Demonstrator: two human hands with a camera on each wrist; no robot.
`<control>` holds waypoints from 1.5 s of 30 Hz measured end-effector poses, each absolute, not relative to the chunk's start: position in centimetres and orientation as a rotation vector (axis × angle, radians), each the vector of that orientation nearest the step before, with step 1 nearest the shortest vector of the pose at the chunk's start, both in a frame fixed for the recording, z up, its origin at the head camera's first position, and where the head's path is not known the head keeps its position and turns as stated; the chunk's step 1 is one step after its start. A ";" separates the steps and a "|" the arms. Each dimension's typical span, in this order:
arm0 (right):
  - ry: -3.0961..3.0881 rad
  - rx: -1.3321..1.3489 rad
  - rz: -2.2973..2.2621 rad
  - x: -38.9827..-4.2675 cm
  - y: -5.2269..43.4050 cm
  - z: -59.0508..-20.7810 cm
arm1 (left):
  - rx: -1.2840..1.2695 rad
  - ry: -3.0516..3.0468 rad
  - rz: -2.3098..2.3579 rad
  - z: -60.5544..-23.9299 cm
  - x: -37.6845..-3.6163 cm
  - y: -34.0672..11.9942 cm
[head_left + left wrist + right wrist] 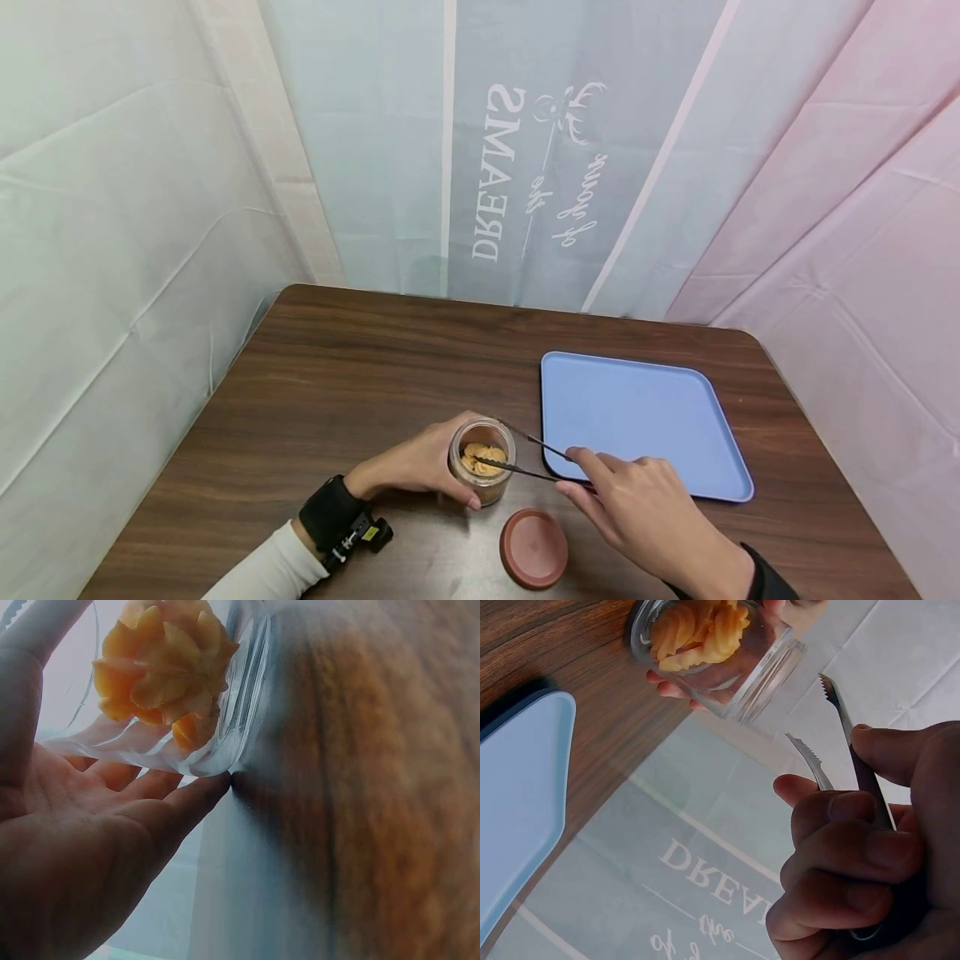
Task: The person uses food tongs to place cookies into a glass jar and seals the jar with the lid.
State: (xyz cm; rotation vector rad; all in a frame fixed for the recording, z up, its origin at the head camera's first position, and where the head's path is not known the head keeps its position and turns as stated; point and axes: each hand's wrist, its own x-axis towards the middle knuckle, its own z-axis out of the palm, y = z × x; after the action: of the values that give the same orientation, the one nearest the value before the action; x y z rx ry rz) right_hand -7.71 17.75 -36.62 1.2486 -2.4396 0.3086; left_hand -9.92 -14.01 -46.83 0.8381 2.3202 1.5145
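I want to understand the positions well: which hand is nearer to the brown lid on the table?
Right. The right hand, holding the tweezers, is just right of the brown lid. The left hand grips the glass jar, farther up and left of it.

Pale blue tray (645, 417), yellow-orange pasta (483, 460), reddish-brown lid (534, 548), dark wood-grain table (337, 375).

A makeshift recording booth: a wooden table (337, 392) enclosed by hung printed curtains (525, 167).
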 end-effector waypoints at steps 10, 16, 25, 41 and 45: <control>-2.496 1.202 0.282 -7.9 18.3 -36.4 | 0.833 2.310 1.532 -47.0 -9.8 -14.2; -2.501 1.167 0.271 -8.1 18.8 -36.6 | 0.831 2.311 1.538 -47.0 -9.8 -14.2; -2.515 1.084 0.285 -8.3 19.6 -36.5 | 0.820 2.292 1.552 -47.0 -9.8 -14.2; -2.556 0.921 0.262 -8.3 22.1 -37.2 | 0.819 2.307 1.538 -46.9 -10.0 -14.1; -2.567 0.892 0.268 -8.2 22.9 -37.7 | 0.831 2.296 1.538 -47.0 -10.0 -14.0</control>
State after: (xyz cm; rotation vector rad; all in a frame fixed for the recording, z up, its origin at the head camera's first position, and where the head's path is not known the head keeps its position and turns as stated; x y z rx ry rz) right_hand -8.23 22.86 -37.75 0.8919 -2.5673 0.2683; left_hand -10.04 -14.01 -46.99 0.8312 2.2961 1.5380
